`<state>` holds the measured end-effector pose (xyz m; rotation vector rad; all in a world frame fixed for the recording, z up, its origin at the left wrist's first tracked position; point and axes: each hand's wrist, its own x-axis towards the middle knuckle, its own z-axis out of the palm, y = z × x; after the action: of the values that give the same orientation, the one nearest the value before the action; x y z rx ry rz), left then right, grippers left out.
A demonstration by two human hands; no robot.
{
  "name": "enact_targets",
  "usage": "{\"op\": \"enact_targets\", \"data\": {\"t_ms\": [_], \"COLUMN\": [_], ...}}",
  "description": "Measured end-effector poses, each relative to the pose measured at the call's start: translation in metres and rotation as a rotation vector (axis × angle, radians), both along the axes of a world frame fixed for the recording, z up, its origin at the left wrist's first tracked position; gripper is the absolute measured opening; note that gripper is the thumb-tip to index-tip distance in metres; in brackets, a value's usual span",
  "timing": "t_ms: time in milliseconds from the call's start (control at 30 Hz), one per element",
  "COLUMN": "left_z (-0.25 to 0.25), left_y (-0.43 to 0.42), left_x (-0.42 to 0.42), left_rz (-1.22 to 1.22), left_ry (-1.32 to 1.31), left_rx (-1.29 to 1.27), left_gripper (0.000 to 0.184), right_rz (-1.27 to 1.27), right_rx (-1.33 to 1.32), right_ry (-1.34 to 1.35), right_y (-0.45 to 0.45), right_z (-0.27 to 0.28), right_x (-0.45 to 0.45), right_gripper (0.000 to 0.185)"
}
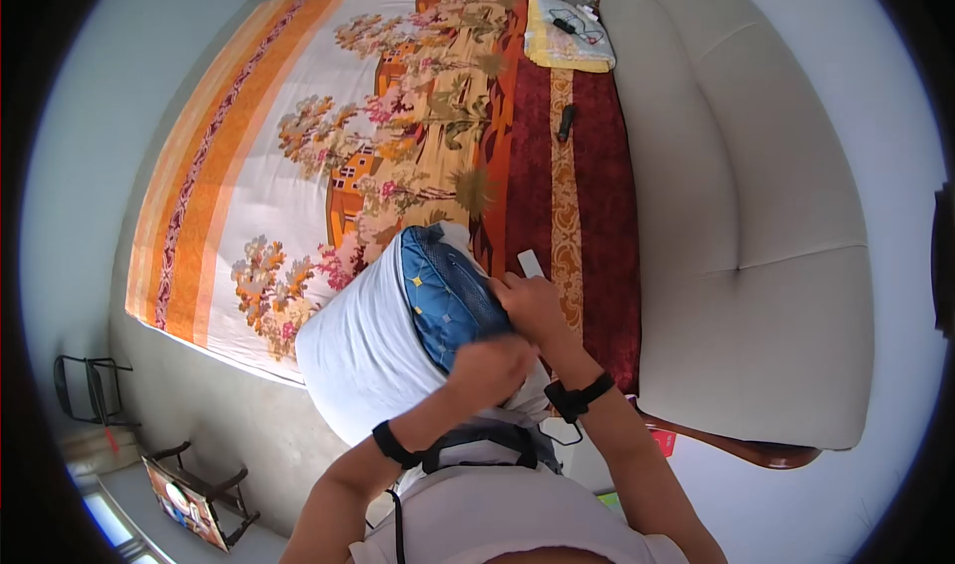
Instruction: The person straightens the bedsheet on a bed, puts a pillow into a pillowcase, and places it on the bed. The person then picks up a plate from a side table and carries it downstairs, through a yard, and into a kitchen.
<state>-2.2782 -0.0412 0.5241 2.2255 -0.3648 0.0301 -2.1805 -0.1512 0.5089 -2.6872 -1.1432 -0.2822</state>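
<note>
A blue patterned cushion or pillow [438, 300] lies near me at the bed's edge, partly inside a white cloth cover [358, 350]. Blurred by motion, my left hand [489, 370] is at the cushion's lower right edge; its fingers cannot be made out. My right hand [530, 307] is just above and to the right, bent fingers against the dark edge of the cushion; what they grip is hidden. Just beyond that hand lies a small white object [530, 264] on the bed.
The bed [398, 116] has a printed sheet. On it are a dark handheld object [566, 123] and a folded yellow-white cloth [569, 52] with a cable. A padded headboard [736, 206] stands at right. Chairs [95, 385] stand at lower left.
</note>
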Motion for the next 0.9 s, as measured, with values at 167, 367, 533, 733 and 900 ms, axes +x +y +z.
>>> {"op": "enact_targets", "data": {"t_ms": [167,367,533,733,900], "left_z": [0.002,-0.029,-0.034,-0.082,-0.094], "left_y": [0.08,0.083,0.066,0.072,0.066], "left_x": [0.066,0.036,0.032,0.088,0.111], "left_rz": [0.613,0.279,0.057,0.104,0.355], "left_ry": [-0.434,-0.138,-0.253,0.073,0.121], "left_rx": [0.179,0.208,0.274,0.468,0.539], "left_gripper": [0.029,0.026,0.03,0.048,0.052], "right_rz": [0.146,0.11,0.232,0.29,0.015], "right_rx": [0.023,-0.017,0.106,0.091,0.219], "right_ry": [-0.029,-0.004,0.029,0.099,0.454], "right_y": [0.01,0.002,0.039,0.045,0.03], "right_z": [-0.003,-0.015,0.003,0.005,-0.017], "right_x": [-0.001,0.039,0.025,0.009,-0.007], "right_gripper": [0.012,0.009,0.009,0.009,0.028]}}
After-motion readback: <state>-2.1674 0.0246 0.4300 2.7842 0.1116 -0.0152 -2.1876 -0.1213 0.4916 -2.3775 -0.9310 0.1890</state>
